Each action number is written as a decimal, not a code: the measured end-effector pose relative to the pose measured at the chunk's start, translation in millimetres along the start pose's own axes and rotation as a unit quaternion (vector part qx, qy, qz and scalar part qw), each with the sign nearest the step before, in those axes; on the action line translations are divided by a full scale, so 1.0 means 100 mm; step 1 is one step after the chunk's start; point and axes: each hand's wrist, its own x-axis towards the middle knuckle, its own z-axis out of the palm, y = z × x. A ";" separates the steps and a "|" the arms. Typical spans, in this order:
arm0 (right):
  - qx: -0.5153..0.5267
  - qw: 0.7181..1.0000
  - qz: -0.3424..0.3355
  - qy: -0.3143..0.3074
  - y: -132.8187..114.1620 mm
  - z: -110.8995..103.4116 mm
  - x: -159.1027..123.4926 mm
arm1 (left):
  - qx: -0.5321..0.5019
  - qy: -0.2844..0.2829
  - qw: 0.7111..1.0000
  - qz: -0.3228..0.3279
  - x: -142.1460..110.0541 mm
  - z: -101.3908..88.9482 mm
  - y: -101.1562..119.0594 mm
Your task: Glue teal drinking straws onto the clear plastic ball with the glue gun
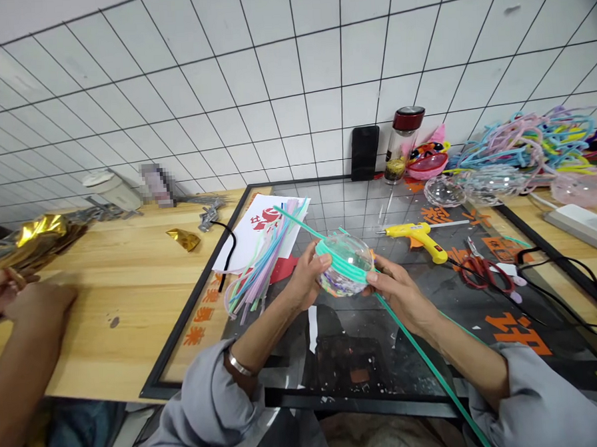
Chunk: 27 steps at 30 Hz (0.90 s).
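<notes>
Between my two hands is a clear round plastic container (352, 247), held a little above the dark glass panel. Green strips (345, 264) wrap around its side, and colourful bits show through its lower half. My left hand (308, 269) grips the left side with the thumb on the green band. On the right side, my right hand (389, 282) pinches the band between thumb and fingers. One long green strip (425, 357) trails from under my right hand toward my lap. Another green end (298, 221) sticks out past my left hand to the upper left.
A bundle of pastel strips (263, 265) lies on white paper (230, 250). To the right are a yellow glue gun (419, 234), red-handled scissors (484, 270) and black cable. A phone (365, 153) and a glass bottle (399, 151) stand by the wall. Another person's hands (26, 291) work at left.
</notes>
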 end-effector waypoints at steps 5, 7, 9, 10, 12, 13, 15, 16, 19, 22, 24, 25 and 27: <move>-0.008 1.000 -0.004 -0.006 0.00 0.01 0.00 | 0.003 -0.010 1.000 0.013 0.00 -0.02 -0.02; -0.017 1.000 -0.012 -0.004 0.00 0.02 -0.01 | 0.002 -0.009 1.000 0.020 0.00 -0.01 -0.02; -0.025 0.999 -0.022 0.003 0.01 0.03 -0.01 | 0.002 -0.008 1.000 0.024 0.00 -0.01 -0.02; -0.027 0.999 -0.025 0.006 0.01 0.03 -0.01 | 0.002 -0.007 1.000 0.026 -0.01 0.00 -0.02; -0.027 0.999 -0.028 0.012 0.01 0.04 -0.01 | 0.003 -0.005 1.000 0.030 -0.01 0.01 -0.02; -0.028 0.999 -0.029 0.012 0.01 0.05 -0.01 | 0.001 -0.004 0.999 0.032 -0.01 0.01 -0.01; -0.033 0.999 -0.032 0.012 0.01 0.05 -0.02 | -0.001 -0.002 0.999 0.033 -0.01 0.02 -0.01; -0.036 0.999 -0.035 0.011 0.01 0.05 -0.01 | -0.001 0.000 0.999 0.032 -0.01 0.02 -0.01; -0.042 0.998 -0.039 0.008 0.01 0.05 -0.01 | 0.002 0.005 0.999 0.032 0.00 0.02 -0.01; -0.040 0.998 -0.043 0.009 0.02 0.05 0.00 | -0.003 0.008 0.999 0.037 0.00 0.01 -0.01; -0.039 0.998 -0.047 0.009 0.03 0.05 0.00 | -0.008 0.007 0.999 0.038 0.01 0.01 -0.02; -0.040 0.998 -0.048 0.008 0.04 0.05 0.00 | -0.009 0.007 0.999 0.039 0.01 0.00 -0.03; -0.041 0.998 -0.049 0.004 0.05 0.05 0.00 | -0.011 0.004 0.999 0.039 0.02 -0.01 -0.04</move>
